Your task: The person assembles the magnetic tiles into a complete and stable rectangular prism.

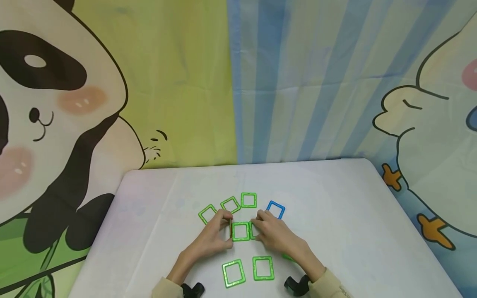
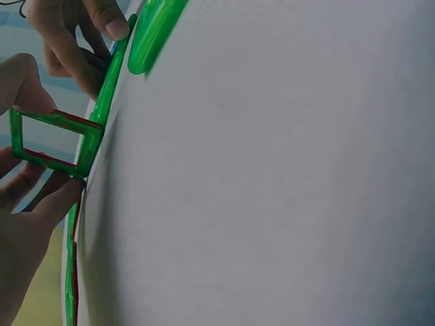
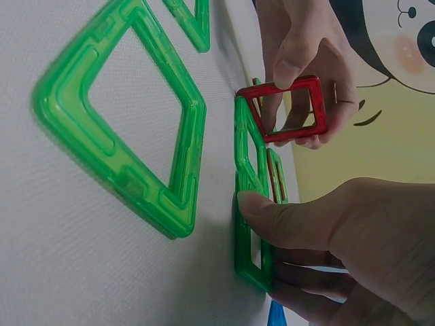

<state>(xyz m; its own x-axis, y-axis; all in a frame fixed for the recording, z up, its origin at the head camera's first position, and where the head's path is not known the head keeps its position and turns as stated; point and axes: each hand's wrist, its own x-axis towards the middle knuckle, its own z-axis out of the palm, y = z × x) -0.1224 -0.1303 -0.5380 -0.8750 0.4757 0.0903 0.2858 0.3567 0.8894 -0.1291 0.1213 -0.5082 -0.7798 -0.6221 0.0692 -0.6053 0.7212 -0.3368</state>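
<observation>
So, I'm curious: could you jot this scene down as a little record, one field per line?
Left hand: holds an upright square frame, green in the left wrist view, red in the right
Right hand: grips a flat green frame
Between hands: centre green frame, lying flat
Beyond: three green frames, one blue frame
Nearer the person: two green frames, another partly hidden by the right forearm
Surface: white table

Head view evenly bright; wrist views dimmer, soft shadows on white tabletop (image 2: 238,170).
</observation>
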